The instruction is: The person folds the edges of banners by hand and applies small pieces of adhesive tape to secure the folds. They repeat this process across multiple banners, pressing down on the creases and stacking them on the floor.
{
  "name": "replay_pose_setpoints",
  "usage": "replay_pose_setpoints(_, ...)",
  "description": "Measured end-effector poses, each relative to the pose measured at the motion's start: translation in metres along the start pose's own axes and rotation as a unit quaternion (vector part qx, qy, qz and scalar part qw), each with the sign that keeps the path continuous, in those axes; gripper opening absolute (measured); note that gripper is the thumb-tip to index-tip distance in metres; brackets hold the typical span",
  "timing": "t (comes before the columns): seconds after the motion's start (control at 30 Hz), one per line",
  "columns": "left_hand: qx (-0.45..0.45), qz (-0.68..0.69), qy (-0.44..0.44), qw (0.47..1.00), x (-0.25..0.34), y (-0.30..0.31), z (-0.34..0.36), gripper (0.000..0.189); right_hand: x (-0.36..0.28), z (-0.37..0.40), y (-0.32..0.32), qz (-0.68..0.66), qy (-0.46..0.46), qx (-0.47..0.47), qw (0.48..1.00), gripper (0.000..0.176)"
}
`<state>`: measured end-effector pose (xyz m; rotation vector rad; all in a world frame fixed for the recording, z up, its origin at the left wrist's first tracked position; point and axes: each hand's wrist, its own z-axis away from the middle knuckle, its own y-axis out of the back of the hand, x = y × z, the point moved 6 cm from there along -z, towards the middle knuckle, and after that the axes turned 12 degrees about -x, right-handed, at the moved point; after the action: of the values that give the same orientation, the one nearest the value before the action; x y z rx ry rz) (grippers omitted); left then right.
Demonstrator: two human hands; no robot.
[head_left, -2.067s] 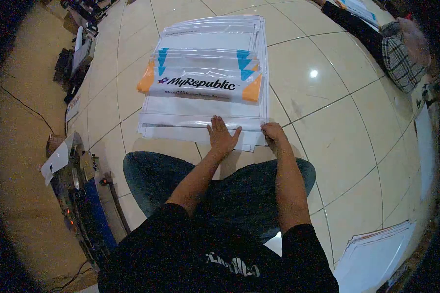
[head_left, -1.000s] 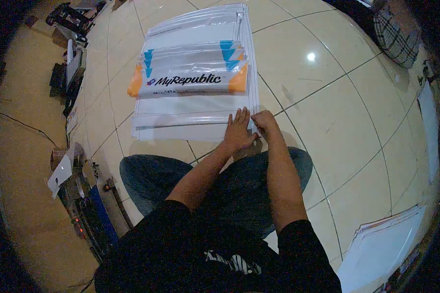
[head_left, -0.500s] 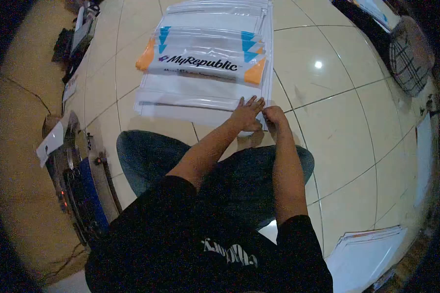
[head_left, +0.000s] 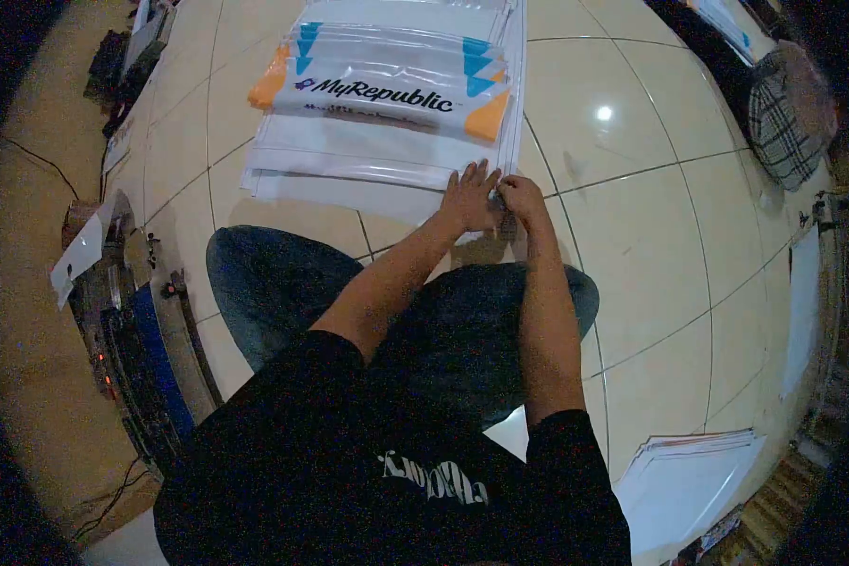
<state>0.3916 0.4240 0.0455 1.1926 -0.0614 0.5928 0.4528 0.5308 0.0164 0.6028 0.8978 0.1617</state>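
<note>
A stack of white plastic banners (head_left: 349,179) lies on the tiled floor in front of my crossed legs. On top of it, a rolled or folded banner printed "MyRepublic" (head_left: 387,92) shows orange ends and blue arrows. My left hand (head_left: 470,200) presses flat on the stack's near right corner, fingers spread. Right beside it, my right hand (head_left: 522,201) is closed, thumb and fingers pinched together at the banner's right edge. Whatever is in that pinch is too small to make out.
More white sheets (head_left: 689,491) lie at the lower right. To the left stands a dark machine with a blue panel (head_left: 160,354) and red lights, with cables on the floor. A checked cushion-like item (head_left: 785,118) sits at the upper right.
The view has shifted slightly, so banners and legs appear higher and further left. My right hand has come closer to my left hand at the banner corner, still pinched; the left stays spread.
</note>
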Motion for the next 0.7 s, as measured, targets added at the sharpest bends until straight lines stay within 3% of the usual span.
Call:
replay_pose_setpoints(0.07,0.04,0.05,-0.013,0.998,-0.005,0.004,0.004,0.083,-0.014,0.011,0.007,-0.008,0.055,0.047,0.997,0.028)
replay_pose_setpoints(0.13,0.076,0.096,-0.029,0.992,-0.014,0.004,0.003,0.079,-0.039,0.03,0.016,-0.189,0.067,-0.003,0.98,0.028)
replay_pose_setpoints(0.2,0.121,0.143,-0.072,0.98,-0.027,-0.007,0.003,0.078,-0.03,0.022,0.014,-0.218,0.048,-0.033,0.974,0.028)
replay_pose_setpoints(0.27,0.113,0.125,-0.071,0.983,-0.032,-0.015,0.005,0.074,-0.024,0.02,0.006,-0.243,0.03,-0.063,0.968,0.028)
replay_pose_setpoints(0.33,0.109,0.106,-0.075,0.986,-0.031,-0.017,0.006,0.07,-0.015,0.023,-0.004,-0.277,-0.055,-0.121,0.952,0.031)
replay_pose_setpoints(0.37,0.107,0.085,-0.07,0.988,-0.028,-0.018,0.007,0.066,-0.011,0.021,-0.008,-0.307,-0.058,-0.185,0.932,0.025)
replay_pose_setpoints(0.4,0.104,0.064,-0.066,0.99,-0.026,-0.018,0.007,0.062,-0.007,0.019,-0.01,-0.31,-0.058,-0.183,0.931,0.025)
replay_pose_setpoints(0.47,0.103,0.056,-0.071,0.991,-0.024,-0.017,0.007,0.061,0.008,0.021,-0.023,-0.445,-0.111,-0.18,0.87,0.017)
replay_pose_setpoints(0.5,0.107,0.048,-0.074,0.99,-0.023,-0.016,0.007,0.059,0.022,0.015,-0.031,-0.447,-0.111,-0.178,0.87,0.017)
replay_pose_setpoints(0.57,0.093,0.037,-0.083,0.991,-0.025,-0.014,0.006,0.061,0.025,0.006,-0.043,-0.546,-0.065,-0.233,0.802,0.018)
replay_pose_setpoints(0.7,0.037,0.029,-0.137,0.989,-0.028,-0.007,0.003,0.064,0.022,0.007,-0.043,-0.532,-0.104,-0.295,0.787,0.019)
